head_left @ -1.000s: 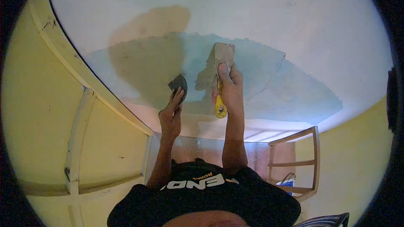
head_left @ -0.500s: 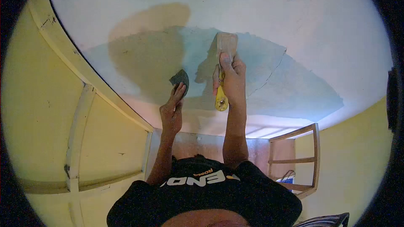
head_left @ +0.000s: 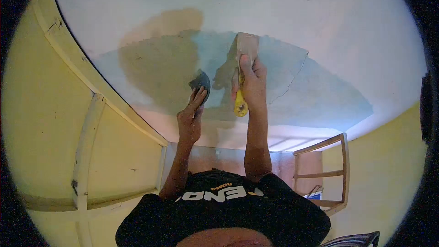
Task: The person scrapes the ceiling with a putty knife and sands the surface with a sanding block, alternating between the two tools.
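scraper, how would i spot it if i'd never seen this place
Find the blue-green patch on the pale surface. Over it, the right hand holds the scraper, flat blade pointing away from the black shirt. Its yellow handle sets it apart from the dark pad in the left hand.

exposure moderate, light uneven, source not visible. brightest area: bluish-white glare [head_left: 315, 136] with pale streaks, just below the right part of the blue-green patch [head_left: 329, 96]. big soft-edged brownish shadow [head_left: 160, 55] over the patch's left part, spilling past its top edge. smaller, darker shadow [head_left: 224, 71] near patch center. yellow paneling [head_left: 123, 151], left of and below patch, is duller. black t-shirt [head_left: 219, 215], below patch, nearly loses fold detail; grain there. strong fisheye: long edges around patch bow, black vignette rounds the sides. crack in patch readable, fine texture slightly soft.
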Motion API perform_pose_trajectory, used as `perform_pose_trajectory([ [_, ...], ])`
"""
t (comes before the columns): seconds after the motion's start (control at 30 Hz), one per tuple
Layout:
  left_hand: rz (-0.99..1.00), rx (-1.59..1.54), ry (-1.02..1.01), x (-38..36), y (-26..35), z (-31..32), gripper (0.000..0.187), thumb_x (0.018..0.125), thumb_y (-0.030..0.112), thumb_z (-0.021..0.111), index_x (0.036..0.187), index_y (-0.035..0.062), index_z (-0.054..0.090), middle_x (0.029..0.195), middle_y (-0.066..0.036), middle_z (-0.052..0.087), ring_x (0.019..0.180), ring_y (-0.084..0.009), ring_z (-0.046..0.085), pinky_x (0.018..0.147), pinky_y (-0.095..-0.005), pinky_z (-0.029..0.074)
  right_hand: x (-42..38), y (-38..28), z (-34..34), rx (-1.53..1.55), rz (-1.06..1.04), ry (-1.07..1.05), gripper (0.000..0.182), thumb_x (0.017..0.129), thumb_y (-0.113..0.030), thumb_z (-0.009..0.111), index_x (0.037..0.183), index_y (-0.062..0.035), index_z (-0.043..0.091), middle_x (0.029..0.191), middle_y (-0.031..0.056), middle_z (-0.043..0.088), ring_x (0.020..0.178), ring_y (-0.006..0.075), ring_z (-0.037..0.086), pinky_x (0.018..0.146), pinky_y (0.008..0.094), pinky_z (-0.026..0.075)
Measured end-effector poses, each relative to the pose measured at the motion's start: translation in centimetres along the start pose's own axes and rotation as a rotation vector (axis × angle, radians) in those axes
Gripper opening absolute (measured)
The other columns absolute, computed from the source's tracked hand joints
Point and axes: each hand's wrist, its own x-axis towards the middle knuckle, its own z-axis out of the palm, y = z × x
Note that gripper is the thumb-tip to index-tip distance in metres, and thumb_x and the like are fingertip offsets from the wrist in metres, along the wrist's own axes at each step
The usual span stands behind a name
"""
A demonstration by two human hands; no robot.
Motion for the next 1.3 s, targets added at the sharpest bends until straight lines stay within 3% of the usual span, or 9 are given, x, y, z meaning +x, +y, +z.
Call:
perform_pose_trajectory([
  [0.13, -0.013, -0.049, 0.014, 0.4, 0.0, 0.3, 0.046, 0.096, -0.007, 0.053, 0.138, 0.0085, 0.063, 0.144, -0.016, 0.059, 0.143, -0.0328, 0.046, 0.113, -0.0394, 0.041, -0.3, -0.4, -0.3, 0.040, 0.014, -0.001, 0.032, 0.106, -0.035, 0.054, 0.105, -0.0024, 0.057, 0.059, 0.0038, 0.054, 0.036, 0.0137, 0.048, 0.033, 0.0289, 0.039],
  [0.43, 0.110, 0.133, 0.029, 0.9, -1.1, 0.2, 0.052, 0.091, -0.009, 0.048, 0.137, 0.0092, 0.063, 0.143, -0.016, 0.060, 0.139, -0.0354, 0.049, 0.110, -0.0414, 0.046, 0.6, 0.9, -1.3, -0.078, -0.104, -0.036, 0.041, 0.107, -0.040, 0.053, 0.106, 0.0002, 0.060, 0.069, 0.0057, 0.062, 0.043, 0.0144, 0.055, 0.036, 0.0302, 0.044],
  [0.53, 0.106, 0.168, 0.044, 1.1, -0.7, 0.0, 0.053, 0.091, -0.009, 0.047, 0.138, 0.0100, 0.062, 0.142, -0.015, 0.060, 0.139, -0.0338, 0.051, 0.107, -0.0412, 0.048, -0.6, 0.0, -0.5, -0.057, 0.080, -0.004, 0.041, 0.107, -0.038, 0.053, 0.103, 0.0013, 0.061, 0.071, 0.0059, 0.063, 0.050, 0.0133, 0.058, 0.043, 0.0291, 0.046],
  [0.67, 0.099, 0.180, 0.090, 1.9, -1.9, 0.2, 0.050, 0.093, -0.009, 0.050, 0.138, 0.0098, 0.062, 0.142, -0.014, 0.061, 0.136, -0.0304, 0.054, 0.105, -0.0397, 0.050, 0.3, 0.1, -0.5, -0.001, -0.077, -0.024, 0.034, 0.107, -0.034, 0.053, 0.108, -0.0006, 0.058, 0.063, 0.0035, 0.057, 0.036, 0.0132, 0.048, 0.033, 0.0286, 0.038],
  [0.93, 0.069, 0.137, 0.128, 2.5, -2.4, 0.4, 0.046, 0.096, -0.008, 0.051, 0.138, 0.0086, 0.063, 0.141, -0.013, 0.062, 0.134, -0.0298, 0.056, 0.106, -0.0385, 0.049, 0.1, -0.9, -1.1, 0.074, 0.002, -0.030, 0.032, 0.107, -0.034, 0.054, 0.108, -0.0020, 0.058, 0.062, 0.0029, 0.056, 0.036, 0.0125, 0.047, 0.032, 0.0286, 0.037],
  [1.0, 0.109, 0.116, 0.153, 2.5, -2.7, 0.5, 0.047, 0.095, -0.009, 0.052, 0.137, 0.0081, 0.063, 0.142, -0.013, 0.061, 0.134, -0.0299, 0.056, 0.107, -0.0383, 0.049, 0.1, 0.5, -1.8, -0.012, -0.005, -0.006, 0.032, 0.108, -0.032, 0.052, 0.107, -0.0010, 0.061, 0.073, 0.0050, 0.063, 0.053, 0.0127, 0.057, 0.044, 0.0295, 0.045],
  [1.07, 0.122, 0.098, 0.170, 2.7, -2.6, 0.6, 0.047, 0.095, -0.010, 0.052, 0.137, 0.0076, 0.063, 0.142, -0.013, 0.061, 0.134, -0.0296, 0.056, 0.107, -0.0381, 0.048, 0.3, 1.0, -2.1, -0.016, -0.022, 0.005, 0.032, 0.108, -0.032, 0.052, 0.106, -0.0013, 0.060, 0.071, 0.0054, 0.061, 0.052, 0.0131, 0.057, 0.044, 0.0298, 0.046],
  [1.13, 0.095, 0.093, 0.159, 2.6, -2.0, 0.3, 0.048, 0.094, -0.011, 0.052, 0.137, 0.0074, 0.063, 0.142, -0.013, 0.061, 0.134, -0.0290, 0.056, 0.108, -0.0377, 0.047, 0.2, -1.9, -1.1, 0.066, -0.031, 0.024, 0.031, 0.107, -0.034, 0.053, 0.104, -0.0030, 0.055, 0.056, 0.0041, 0.052, 0.034, 0.0138, 0.046, 0.032, 0.0293, 0.038],
  [1.3, 0.081, 0.035, 0.182, 2.6, -2.6, 0.5, 0.048, 0.093, -0.012, 0.053, 0.136, 0.0054, 0.063, 0.141, -0.014, 0.062, 0.134, -0.0292, 0.056, 0.109, -0.0380, 0.047, 0.1, -0.5, -2.0, 0.015, -0.014, 0.035, 0.030, 0.107, -0.033, 0.053, 0.102, -0.0036, 0.055, 0.055, 0.0041, 0.050, 0.035, 0.0138, 0.047, 0.032, 0.0297, 0.038],
])
